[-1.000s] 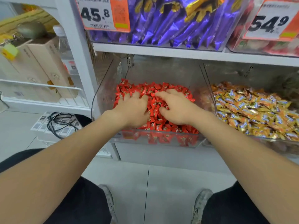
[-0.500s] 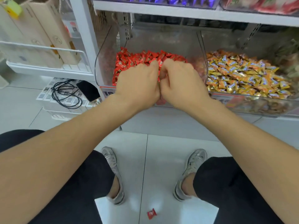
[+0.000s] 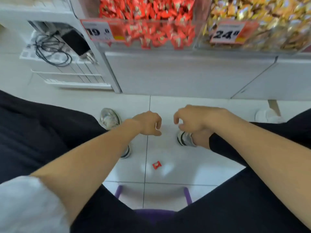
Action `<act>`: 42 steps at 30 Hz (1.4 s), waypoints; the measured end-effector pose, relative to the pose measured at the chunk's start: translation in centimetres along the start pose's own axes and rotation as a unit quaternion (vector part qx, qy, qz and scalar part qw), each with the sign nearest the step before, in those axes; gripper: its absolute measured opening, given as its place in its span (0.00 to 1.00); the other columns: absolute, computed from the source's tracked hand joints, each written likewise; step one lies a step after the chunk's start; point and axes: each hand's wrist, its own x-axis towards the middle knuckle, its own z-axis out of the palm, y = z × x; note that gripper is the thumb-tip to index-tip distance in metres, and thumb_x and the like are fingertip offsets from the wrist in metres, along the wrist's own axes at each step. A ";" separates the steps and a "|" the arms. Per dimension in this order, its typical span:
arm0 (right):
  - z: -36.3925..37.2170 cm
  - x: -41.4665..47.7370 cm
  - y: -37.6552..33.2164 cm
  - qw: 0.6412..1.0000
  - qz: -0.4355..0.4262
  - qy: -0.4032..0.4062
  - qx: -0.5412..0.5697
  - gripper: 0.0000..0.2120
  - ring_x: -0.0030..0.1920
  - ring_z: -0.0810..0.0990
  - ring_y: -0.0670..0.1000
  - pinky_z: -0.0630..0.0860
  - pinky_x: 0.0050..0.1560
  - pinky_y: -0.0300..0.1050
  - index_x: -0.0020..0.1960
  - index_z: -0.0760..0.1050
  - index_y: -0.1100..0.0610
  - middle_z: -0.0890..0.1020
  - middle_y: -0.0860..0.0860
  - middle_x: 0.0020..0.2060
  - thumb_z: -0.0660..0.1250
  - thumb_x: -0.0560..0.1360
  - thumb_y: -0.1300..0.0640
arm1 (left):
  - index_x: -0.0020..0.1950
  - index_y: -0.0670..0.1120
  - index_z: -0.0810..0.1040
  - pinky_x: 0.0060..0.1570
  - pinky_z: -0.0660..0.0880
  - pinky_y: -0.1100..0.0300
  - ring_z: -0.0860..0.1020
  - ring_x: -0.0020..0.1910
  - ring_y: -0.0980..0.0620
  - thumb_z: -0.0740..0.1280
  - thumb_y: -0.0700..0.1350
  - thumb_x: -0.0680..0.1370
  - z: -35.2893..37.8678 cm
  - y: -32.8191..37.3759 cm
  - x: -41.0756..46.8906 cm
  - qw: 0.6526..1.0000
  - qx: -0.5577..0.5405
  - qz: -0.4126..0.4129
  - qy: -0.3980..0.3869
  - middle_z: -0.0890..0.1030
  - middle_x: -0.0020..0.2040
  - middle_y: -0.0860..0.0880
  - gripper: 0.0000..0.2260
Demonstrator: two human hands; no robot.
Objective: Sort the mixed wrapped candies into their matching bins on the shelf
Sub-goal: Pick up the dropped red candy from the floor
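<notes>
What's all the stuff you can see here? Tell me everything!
clear bins: two, see-through, top
red candies: many, red, left-side bin
gold candies: many, gold, right-side bin
price tags: two, orange and white, bin fronts
fallen candy: one, red, on the floor near the shoes
phone: one, black, on the low white rack
cables: a tangle, black, beside the phone
stool: one, purple, bottom middle
shoes: two, pale grey
left hand: empty, fingers loosely curled
right hand: empty, fingers loosely curled
</notes>
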 end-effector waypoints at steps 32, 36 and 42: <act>2.0 4.6 3.9 0.905 0.110 0.216 0.350 0.15 0.48 0.83 0.50 0.75 0.42 0.41 0.57 0.82 0.51 0.83 0.51 0.50 0.64 0.77 0.65 | 0.51 0.30 0.80 0.49 0.85 0.47 0.86 0.42 0.43 0.81 0.36 0.72 0.9 2.7 2.6 0.817 -0.555 -0.024 0.153 0.85 0.43 0.36 0.15; -1.2 1.4 2.0 0.814 0.078 0.245 0.521 0.08 0.43 0.89 0.54 0.87 0.49 0.50 0.53 0.85 0.56 0.87 0.57 0.48 0.67 0.81 0.58 | 0.53 0.32 0.81 0.53 0.84 0.43 0.85 0.44 0.41 0.79 0.32 0.72 -6.0 3.4 -1.0 0.812 -0.549 0.034 0.193 0.84 0.46 0.32 0.13; -9.8 -3.4 -1.9 0.790 -0.014 0.332 0.515 0.09 0.40 0.88 0.55 0.87 0.48 0.51 0.47 0.86 0.64 0.88 0.60 0.40 0.68 0.82 0.63 | 0.48 0.42 0.84 0.33 0.80 0.57 0.82 0.34 0.53 0.82 0.42 0.72 -18.6 3.5 -7.9 0.904 -0.320 0.114 0.259 0.86 0.42 0.43 0.11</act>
